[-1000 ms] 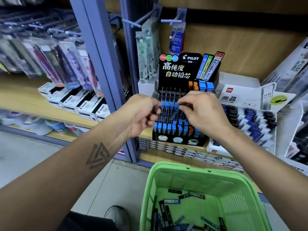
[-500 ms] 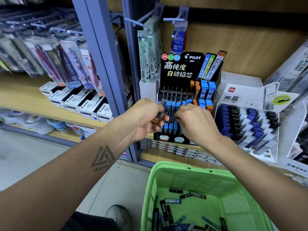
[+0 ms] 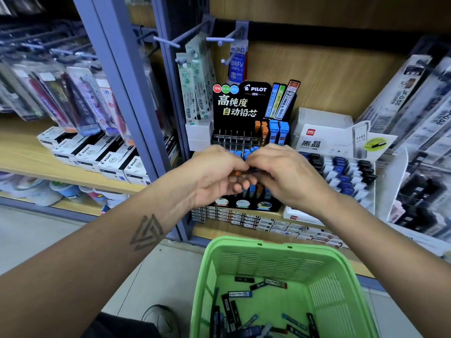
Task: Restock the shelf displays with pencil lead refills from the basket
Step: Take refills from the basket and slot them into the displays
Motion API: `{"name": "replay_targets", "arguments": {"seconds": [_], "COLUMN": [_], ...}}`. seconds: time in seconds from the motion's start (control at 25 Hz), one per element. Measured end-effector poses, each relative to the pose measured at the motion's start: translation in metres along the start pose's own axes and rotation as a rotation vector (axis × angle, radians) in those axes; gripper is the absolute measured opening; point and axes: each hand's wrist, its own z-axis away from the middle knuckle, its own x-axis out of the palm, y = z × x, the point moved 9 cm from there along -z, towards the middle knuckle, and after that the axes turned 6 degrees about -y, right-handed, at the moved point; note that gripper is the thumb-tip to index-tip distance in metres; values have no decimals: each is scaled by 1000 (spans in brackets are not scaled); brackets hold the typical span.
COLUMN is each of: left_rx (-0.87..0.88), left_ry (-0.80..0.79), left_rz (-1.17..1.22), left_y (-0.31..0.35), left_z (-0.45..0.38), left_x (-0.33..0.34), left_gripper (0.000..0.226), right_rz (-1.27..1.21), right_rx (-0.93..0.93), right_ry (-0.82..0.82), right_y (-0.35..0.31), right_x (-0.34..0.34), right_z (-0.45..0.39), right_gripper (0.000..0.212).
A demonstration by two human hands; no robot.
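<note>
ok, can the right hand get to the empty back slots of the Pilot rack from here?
Probably yes: the right hand is just in front of the rack, nothing between, but it is busy pinching a refill with the left hand.

Even, bright indoor light falls across my view, leaving only soft shadows under my left hand [image 3: 214, 174] and right hand [image 3: 288, 176]. The wide lens bends the blue shelf post [image 3: 117, 76] and stretches my forearms at the edges. Hanging pen packs [image 3: 73, 98] at far left are smeared and out of focus; the black display header [image 3: 240, 101] reads sharp. Faint glare sits on the clear boxes [image 3: 419, 113] at right.
</note>
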Motion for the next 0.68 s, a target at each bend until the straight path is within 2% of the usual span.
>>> {"name": "replay_targets", "arguments": {"seconds": [0.08,0.16,0.28,0.4,0.44,0.52,0.6,0.68], "left_rx": [59,138,230,300,321,378,432,477], "left_ry": [-25,-10,47,59,74,113,107,21], "left_rz": [-32,-74,-172,-262,-355,-718,-1146,-1435], "left_y": [9,17,25,31,33,34,28,14], "left_z": [0,0,-1,-4,-5,-6,-5,-8], "left_x": [12,20,31,40,41,42,50,60], "left_gripper": [8,9,22,22,18,13,19,31], "right_rz": [-16,-152,-296,-388,-404,-371,-329,-314], "right_rx": [49,153,245,292,317,383,433,453], "right_ry": [58,71,24,47,76,126,122,112], "right_y": [13,27,33,41,46,61,69,70], "right_x": [-13,-24,-30,-30,-32,-35,-33,-27], "right_z": [10,19,29,35,38,45,50,53], "right_gripper": [13,22,42,41,36,22,16,17]}}
